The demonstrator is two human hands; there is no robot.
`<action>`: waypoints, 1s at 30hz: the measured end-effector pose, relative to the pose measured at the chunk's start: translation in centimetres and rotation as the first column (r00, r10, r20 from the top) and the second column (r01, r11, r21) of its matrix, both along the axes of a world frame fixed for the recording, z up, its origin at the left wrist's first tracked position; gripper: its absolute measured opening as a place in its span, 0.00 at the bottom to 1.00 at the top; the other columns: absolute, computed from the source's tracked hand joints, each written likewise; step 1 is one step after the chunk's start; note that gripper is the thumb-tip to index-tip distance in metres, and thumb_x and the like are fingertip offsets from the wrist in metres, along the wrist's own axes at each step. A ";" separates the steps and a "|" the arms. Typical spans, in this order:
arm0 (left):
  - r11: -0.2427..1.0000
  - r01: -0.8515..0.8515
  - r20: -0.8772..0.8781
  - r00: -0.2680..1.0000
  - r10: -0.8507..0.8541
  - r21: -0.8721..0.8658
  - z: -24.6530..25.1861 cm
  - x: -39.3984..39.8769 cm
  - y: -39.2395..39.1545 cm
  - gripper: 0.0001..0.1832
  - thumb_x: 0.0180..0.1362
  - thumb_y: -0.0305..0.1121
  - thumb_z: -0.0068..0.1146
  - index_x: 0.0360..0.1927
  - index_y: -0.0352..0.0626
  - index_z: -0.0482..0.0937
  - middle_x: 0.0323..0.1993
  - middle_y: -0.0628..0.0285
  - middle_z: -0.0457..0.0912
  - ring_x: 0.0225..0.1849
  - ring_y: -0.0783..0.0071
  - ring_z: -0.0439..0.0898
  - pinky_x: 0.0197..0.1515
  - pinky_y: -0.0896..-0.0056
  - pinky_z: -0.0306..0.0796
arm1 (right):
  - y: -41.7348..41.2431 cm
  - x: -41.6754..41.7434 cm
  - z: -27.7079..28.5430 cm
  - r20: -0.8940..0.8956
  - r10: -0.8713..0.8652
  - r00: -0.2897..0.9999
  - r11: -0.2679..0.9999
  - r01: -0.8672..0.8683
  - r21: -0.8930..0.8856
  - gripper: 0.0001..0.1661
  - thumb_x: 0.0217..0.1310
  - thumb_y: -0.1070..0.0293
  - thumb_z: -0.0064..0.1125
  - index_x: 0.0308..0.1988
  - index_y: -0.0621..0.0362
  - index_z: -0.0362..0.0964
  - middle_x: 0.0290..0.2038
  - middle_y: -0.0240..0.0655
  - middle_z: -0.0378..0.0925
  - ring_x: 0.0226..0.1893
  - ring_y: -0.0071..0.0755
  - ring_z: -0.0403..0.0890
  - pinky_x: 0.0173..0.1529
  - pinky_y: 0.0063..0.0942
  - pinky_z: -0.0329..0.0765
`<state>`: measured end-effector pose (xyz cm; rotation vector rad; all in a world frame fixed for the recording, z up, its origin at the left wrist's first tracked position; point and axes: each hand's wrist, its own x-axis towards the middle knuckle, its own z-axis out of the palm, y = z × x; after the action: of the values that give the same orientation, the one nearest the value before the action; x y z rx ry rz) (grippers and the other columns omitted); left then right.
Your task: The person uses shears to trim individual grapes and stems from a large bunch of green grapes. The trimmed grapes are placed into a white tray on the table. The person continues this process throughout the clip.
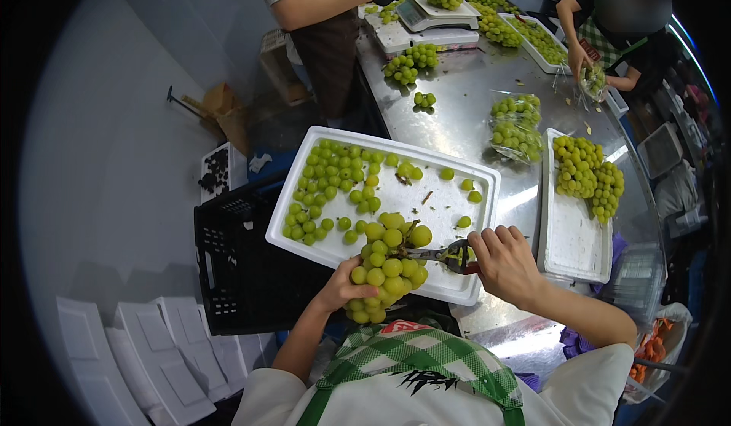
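Note:
My left hand (347, 289) holds up a bunch of green grapes (389, 269) over the near edge of a white foam tray (365, 252). In my right hand (508, 263) is a pair of pruning shears (451, 254), their blades reaching among the grapes near the bunch's stem. Whether the blades touch a stem is hidden. Loose green grapes (328, 177) lie mostly in the tray's left half, with a few single ones (464, 221) at the right. Bits of brown stem (427, 197) are scattered on the tray floor.
On the steel table (451, 123), bagged grapes (515, 126) and a second foam tray (577, 249) with bunches stand to the right. A weighing scale (437, 12) is at the back. Two people work across the table. A black crate (257, 277) sits below left, beside foam lids (165, 357).

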<state>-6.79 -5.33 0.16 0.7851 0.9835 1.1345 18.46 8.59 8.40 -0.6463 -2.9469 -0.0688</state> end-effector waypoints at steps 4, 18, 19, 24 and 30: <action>0.999 -0.022 0.033 0.999 0.023 -0.037 -0.5 0.6 -0.1 0.33 0.42 0.34 0.63 0.51 0.30 0.63 0.45 0.57 0.72 0.46 0.73 0.71 0.51 0.73 0.65 | 1.3 0.2 -1.6 0.040 0.066 0.997 0.998 -0.067 0.012 0.16 0.43 0.66 0.55 0.33 0.64 0.65 0.25 0.37 0.68 0.23 0.34 0.71 0.29 0.29 0.67; 0.951 0.080 -0.396 0.896 -0.200 -0.300 2.6 -2.9 6.4 0.34 0.47 0.43 0.61 0.54 0.35 0.64 0.46 0.54 0.73 0.46 0.71 0.72 0.47 0.75 0.67 | 1.4 -0.3 -5.2 0.027 -0.300 0.953 0.874 0.286 -0.393 0.23 0.38 0.63 0.63 0.34 0.61 0.62 0.26 0.41 0.74 0.25 0.47 0.76 0.29 0.40 0.72; 0.963 0.087 -0.494 0.844 -0.208 -0.256 2.4 -3.6 7.0 0.32 0.49 0.42 0.60 0.54 0.37 0.64 0.46 0.55 0.73 0.46 0.71 0.72 0.47 0.75 0.68 | 1.5 -0.4 -5.3 0.045 -0.339 0.940 0.849 0.326 -0.415 0.24 0.38 0.62 0.64 0.34 0.61 0.62 0.26 0.41 0.74 0.26 0.47 0.77 0.29 0.40 0.72; 0.916 -0.251 -0.712 0.576 0.401 0.313 0.2 -3.8 6.4 0.23 0.49 0.37 0.59 0.48 0.37 0.69 0.37 0.55 0.76 0.38 0.74 0.75 0.40 0.73 0.69 | 2.5 -0.4 -6.0 0.184 -0.490 0.852 0.714 0.513 -0.476 0.29 0.37 0.52 0.64 0.34 0.62 0.65 0.27 0.44 0.76 0.27 0.45 0.78 0.33 0.36 0.73; 0.982 -0.184 -0.233 0.954 0.190 0.045 -2.4 6.3 1.7 0.13 0.55 0.26 0.50 0.44 0.35 0.68 0.37 0.59 0.74 0.38 0.73 0.76 0.44 0.75 0.71 | 2.7 -0.5 -7.5 0.372 -0.557 0.742 0.517 0.661 -0.544 0.37 0.38 0.40 0.60 0.36 0.65 0.67 0.27 0.46 0.77 0.30 0.45 0.79 0.38 0.33 0.74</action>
<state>-0.48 -3.64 -2.19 0.8742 1.2678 1.2355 17.96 11.25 0.86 -1.8389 -2.6325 0.9332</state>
